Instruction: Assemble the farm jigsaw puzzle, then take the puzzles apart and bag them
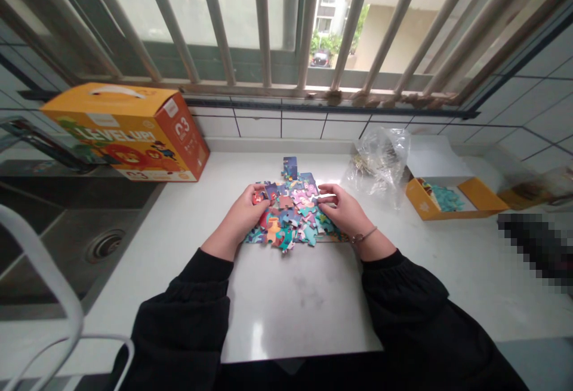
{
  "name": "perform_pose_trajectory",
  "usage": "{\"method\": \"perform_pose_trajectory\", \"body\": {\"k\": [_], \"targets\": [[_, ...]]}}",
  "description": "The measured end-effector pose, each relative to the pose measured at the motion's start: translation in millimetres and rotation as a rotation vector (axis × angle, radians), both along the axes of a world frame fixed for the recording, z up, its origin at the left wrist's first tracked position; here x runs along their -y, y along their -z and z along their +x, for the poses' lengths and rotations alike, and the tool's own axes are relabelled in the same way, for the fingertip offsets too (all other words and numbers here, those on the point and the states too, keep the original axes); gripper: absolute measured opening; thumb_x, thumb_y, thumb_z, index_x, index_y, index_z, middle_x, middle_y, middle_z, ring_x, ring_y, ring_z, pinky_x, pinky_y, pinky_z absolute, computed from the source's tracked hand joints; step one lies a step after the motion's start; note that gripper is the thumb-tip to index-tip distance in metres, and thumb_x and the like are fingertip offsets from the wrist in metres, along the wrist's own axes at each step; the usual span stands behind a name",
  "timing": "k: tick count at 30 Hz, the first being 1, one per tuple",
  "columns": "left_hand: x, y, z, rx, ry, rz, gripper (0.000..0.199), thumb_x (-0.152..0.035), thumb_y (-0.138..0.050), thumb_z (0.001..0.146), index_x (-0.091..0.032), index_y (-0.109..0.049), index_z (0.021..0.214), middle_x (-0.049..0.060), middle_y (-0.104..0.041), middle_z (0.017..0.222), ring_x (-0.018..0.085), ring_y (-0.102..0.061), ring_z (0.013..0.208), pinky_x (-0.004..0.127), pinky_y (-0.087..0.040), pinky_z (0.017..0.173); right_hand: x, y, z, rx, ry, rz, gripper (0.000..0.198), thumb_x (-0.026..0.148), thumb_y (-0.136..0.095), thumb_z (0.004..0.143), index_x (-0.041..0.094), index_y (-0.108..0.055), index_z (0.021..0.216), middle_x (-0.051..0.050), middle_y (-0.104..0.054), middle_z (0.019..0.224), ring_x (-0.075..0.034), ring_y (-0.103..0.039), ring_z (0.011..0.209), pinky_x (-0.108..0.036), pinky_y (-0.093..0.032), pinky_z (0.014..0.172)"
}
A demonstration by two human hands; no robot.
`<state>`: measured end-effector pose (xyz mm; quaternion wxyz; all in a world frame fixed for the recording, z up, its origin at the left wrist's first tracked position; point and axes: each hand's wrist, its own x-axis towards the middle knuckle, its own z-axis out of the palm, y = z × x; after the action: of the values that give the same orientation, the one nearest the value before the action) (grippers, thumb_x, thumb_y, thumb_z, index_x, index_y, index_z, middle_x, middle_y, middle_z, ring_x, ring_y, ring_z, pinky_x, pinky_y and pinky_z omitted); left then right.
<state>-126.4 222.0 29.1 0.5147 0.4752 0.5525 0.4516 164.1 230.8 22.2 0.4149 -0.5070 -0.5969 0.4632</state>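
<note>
A loose heap of colourful jigsaw puzzle pieces (286, 221) lies on the white countertop between my two hands, overlapping a flat part of the puzzle beneath. My left hand (245, 207) is at the heap's left side, its thumb and fingers bent around a red and dark blue puzzle piece (270, 191). On the right side, my right hand (339, 207) has its fingers and thumb apart, with the tips at the edge of the pieces. A dark blue puzzle piece (290, 166) sticks out behind the heap. Some of the lower pieces are hidden.
An orange puzzle box (129, 134) with a handle stands back left, beside a sink (134, 212). A clear plastic bag (382, 161) lies back right. Near it, an open orange box (486, 197) holds more teal pieces. A white cable or stand (67, 301) curves at lower left.
</note>
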Motion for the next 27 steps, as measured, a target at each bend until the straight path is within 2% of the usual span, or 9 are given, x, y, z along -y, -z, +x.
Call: {"method": "perform_pose_trajectory", "body": {"k": [4, 8, 10, 13, 15, 18, 21, 24, 27], "targets": [[2, 0.3, 0, 0.056, 0.065, 0.007, 0.056, -0.025, -0.085, 0.082, -0.022, -0.061, 0.133, 0.009, -0.079, 0.116, 0.023, -0.079, 0.101, 0.033, -0.061, 0.086, 0, -1, -4, -0.122, 0.05, 0.045, 0.047, 0.043, -0.084, 0.083, 0.025, -0.065, 0.122, -0.01, -0.073, 0.126, -0.026, -0.076, 0.114, -0.047, -0.061, 0.105], [5, -3.1, 5, 0.215, 0.232, 0.068, 0.064, -0.026, -0.088, 0.081, -0.024, -0.059, 0.138, 0.014, -0.072, 0.141, 0.027, -0.073, 0.127, 0.037, -0.06, 0.101, 2, 0, -16, -0.227, 0.084, 0.103, 0.048, 0.053, -0.081, 0.088, 0.028, -0.062, 0.125, -0.009, -0.072, 0.123, -0.027, -0.073, 0.121, -0.049, -0.059, 0.111], [5, -4.1, 6, 0.162, 0.286, 0.132, 0.065, -0.029, -0.088, 0.082, -0.025, -0.059, 0.14, 0.014, -0.068, 0.148, 0.028, -0.068, 0.135, 0.042, -0.056, 0.11, 4, 1, -21, -0.02, 0.012, 0.225, 0.044, 0.048, -0.076, 0.093, 0.027, -0.063, 0.13, -0.012, -0.07, 0.131, -0.029, -0.068, 0.129, -0.052, -0.055, 0.116], [4, -3.6, 4, -0.11, 0.267, 0.239, 0.069, -0.034, -0.094, 0.077, -0.025, -0.064, 0.139, 0.014, -0.067, 0.149, 0.034, -0.063, 0.141, 0.051, -0.048, 0.12, 9, 5, -21, 0.425, -0.037, 0.413, 0.054, 0.041, -0.075, 0.095, 0.022, -0.063, 0.144, -0.019, -0.064, 0.144, -0.037, -0.058, 0.139, -0.058, -0.047, 0.123], [5, -1.6, 2, -0.273, 0.252, 0.292, 0.08, -0.036, -0.102, 0.064, -0.025, -0.068, 0.136, 0.015, -0.066, 0.149, 0.04, -0.058, 0.144, 0.057, -0.042, 0.125, 13, 7, -20, 0.65, -0.008, 0.43, 0.063, 0.044, -0.077, 0.095, 0.018, -0.061, 0.15, -0.024, -0.062, 0.147, -0.042, -0.056, 0.138, -0.061, -0.046, 0.121], [6, 3.1, 0, -0.421, 0.303, 0.347, 0.097, -0.034, -0.11, 0.042, -0.027, -0.073, 0.131, 0.015, -0.064, 0.15, 0.047, -0.05, 0.149, 0.063, -0.032, 0.131, 16, 9, -17, 0.83, 0.005, 0.379, 0.058, 0.05, -0.076, 0.097, 0.021, -0.066, 0.146, -0.023, -0.065, 0.142, -0.044, -0.059, 0.13, -0.061, -0.05, 0.111], [6, 6.3, 1, -0.512, 0.378, 0.384, 0.094, -0.032, -0.11, 0.041, -0.029, -0.075, 0.128, 0.014, -0.067, 0.146, 0.047, -0.052, 0.146, 0.064, -0.032, 0.129, 15, 10, -17, 0.809, -0.05, 0.389, 0.053, 0.046, -0.08, 0.095, 0.022, -0.068, 0.142, -0.021, -0.068, 0.135, -0.04, -0.061, 0.125, -0.055, -0.051, 0.109], [6, 5.2, 5, -0.573, 0.418, 0.407, 0.082, -0.033, -0.108, 0.052, -0.029, -0.076, 0.128, 0.013, -0.072, 0.139, 0.043, -0.061, 0.135, 0.059, -0.043, 0.121, 12, 8, -16, 0.679, -0.04, 0.388, 0.057, 0.04, -0.086, 0.09, 0.019, -0.067, 0.14, -0.019, -0.069, 0.13, -0.037, -0.063, 0.122, -0.052, -0.052, 0.11], [7, 1.7, 9, -0.641, 0.419, 0.423, 0.072, -0.037, -0.105, 0.062, -0.028, -0.075, 0.127, 0.012, -0.075, 0.131, 0.04, -0.065, 0.126, 0.054, -0.048, 0.112, 8, 5, -14, 0.533, 0.007, 0.295, 0.054, 0.043, -0.091, 0.083, 0.023, -0.071, 0.129, -0.013, -0.072, 0.118, -0.031, -0.067, 0.109, -0.047, -0.056, 0.1]]}}
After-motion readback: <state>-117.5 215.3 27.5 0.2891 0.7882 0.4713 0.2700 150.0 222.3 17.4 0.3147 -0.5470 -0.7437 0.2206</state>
